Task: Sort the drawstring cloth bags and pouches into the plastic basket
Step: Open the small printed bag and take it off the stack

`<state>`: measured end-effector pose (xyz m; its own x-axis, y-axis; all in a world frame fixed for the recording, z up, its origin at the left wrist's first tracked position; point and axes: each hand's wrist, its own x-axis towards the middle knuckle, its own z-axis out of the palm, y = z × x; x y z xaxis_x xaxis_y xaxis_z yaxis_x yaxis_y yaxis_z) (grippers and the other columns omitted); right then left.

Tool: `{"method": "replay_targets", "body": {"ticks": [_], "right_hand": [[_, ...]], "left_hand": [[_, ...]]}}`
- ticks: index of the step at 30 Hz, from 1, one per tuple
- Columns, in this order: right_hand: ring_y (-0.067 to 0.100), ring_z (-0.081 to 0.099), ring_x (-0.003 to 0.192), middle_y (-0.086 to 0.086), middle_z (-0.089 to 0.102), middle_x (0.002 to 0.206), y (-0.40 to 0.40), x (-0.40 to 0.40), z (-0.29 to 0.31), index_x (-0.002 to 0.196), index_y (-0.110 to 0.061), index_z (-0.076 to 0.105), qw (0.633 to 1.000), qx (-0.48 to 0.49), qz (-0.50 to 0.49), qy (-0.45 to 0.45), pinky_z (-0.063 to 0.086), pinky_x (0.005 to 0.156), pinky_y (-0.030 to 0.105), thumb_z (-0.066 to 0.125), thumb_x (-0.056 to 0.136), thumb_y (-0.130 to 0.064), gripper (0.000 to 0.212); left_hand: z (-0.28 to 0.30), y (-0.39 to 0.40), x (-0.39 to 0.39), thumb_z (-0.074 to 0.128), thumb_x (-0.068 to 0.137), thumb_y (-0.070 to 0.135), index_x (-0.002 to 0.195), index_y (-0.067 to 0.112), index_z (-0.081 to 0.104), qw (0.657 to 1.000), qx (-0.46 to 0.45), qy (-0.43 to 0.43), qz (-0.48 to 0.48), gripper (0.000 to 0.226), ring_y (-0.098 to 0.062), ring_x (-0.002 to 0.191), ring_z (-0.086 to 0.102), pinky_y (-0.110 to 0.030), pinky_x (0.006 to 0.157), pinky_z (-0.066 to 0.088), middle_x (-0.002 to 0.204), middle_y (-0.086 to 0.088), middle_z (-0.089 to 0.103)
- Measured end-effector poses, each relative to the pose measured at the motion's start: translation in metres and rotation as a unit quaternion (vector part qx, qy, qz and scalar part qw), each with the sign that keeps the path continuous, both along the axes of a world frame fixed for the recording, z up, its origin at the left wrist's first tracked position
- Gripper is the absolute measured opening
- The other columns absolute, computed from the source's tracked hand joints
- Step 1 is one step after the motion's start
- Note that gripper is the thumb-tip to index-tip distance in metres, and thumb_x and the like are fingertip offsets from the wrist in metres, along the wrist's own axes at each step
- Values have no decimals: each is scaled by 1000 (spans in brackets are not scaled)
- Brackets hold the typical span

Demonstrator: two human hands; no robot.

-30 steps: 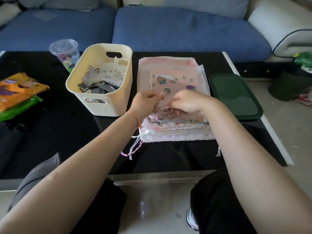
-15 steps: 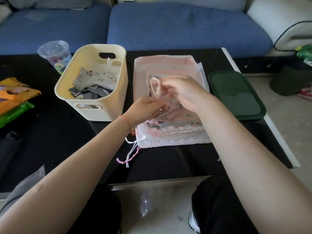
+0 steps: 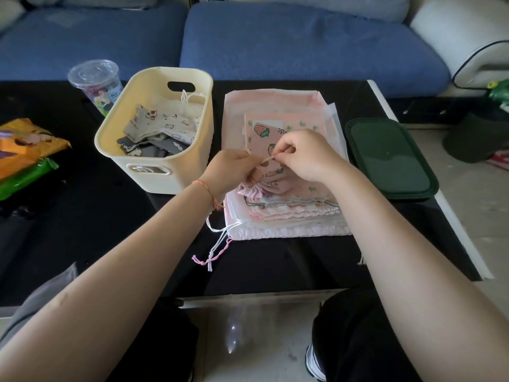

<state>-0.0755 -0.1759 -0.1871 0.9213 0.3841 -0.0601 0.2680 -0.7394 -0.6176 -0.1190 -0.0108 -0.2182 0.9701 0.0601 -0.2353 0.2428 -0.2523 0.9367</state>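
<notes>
A stack of pink drawstring bags (image 3: 286, 213) lies on the black table, right of a cream plastic basket (image 3: 154, 161). Several grey and beige pouches (image 3: 162, 128) lie inside the basket. On top of the stack sits a small pink pouch (image 3: 264, 180) with a gathered neck. My left hand (image 3: 228, 172) grips the pouch at its neck. My right hand (image 3: 305, 155) pinches its drawstring (image 3: 267, 159), which runs taut between both hands. A pink strawberry-print bag (image 3: 264, 133) shows just beyond my hands.
A dark green lid (image 3: 391, 158) lies right of the stack near the table's right edge. A clear plastic cup (image 3: 96, 81) stands behind the basket. Orange and green snack packets (image 3: 24, 150) lie at the far left. Loose pink and white cords (image 3: 217, 249) trail off the stack. A blue sofa (image 3: 303, 42) runs behind the table.
My right hand has come down from a raised loop of cord and now holds the drawstring taut and level with my left hand. The pouch's neck is bunched.
</notes>
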Motion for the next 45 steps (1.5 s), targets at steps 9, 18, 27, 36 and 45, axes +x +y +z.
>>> {"method": "replay_targets", "body": {"ticks": [9,18,27,36,45], "right_hand": [[4,50,59,-13,55,61,4,-10,15,85,-13,68,988,84,-3,130,38,54,19,59,89,-24,15],[11,56,56,4,66,69,5,-17,8,88,-5,72,986,8,72,152,44,51,18,66,90,-22,18],[8,61,82,-6,69,95,1,-9,3,97,-22,63,995,62,6,72,47,66,23,52,86,-5,23],[12,67,84,-1,74,88,2,-3,-12,94,-21,67,987,94,-22,124,52,68,20,54,90,-4,22],[8,63,83,-10,69,82,-9,-2,-18,99,-27,73,971,117,26,208,47,73,22,60,90,-5,27]], "left_hand": [[-2,7,6,61,95,17,83,8,67,987,-132,48,76,16,-18,70,65,-24,68,56,74,-6,69],[3,9,-1,63,89,3,104,-4,66,982,-184,49,-1,16,-14,69,68,-23,65,56,85,-10,66],[5,7,-1,74,80,0,92,14,71,998,3,-16,-63,19,-16,79,66,-30,84,53,84,-9,71],[-9,0,-3,72,77,6,87,15,73,934,249,-253,-28,13,-9,69,63,-19,69,52,74,8,67],[-17,-5,-3,74,78,10,84,11,70,917,268,-296,-18,7,-17,71,59,-26,69,47,81,1,62]]}}
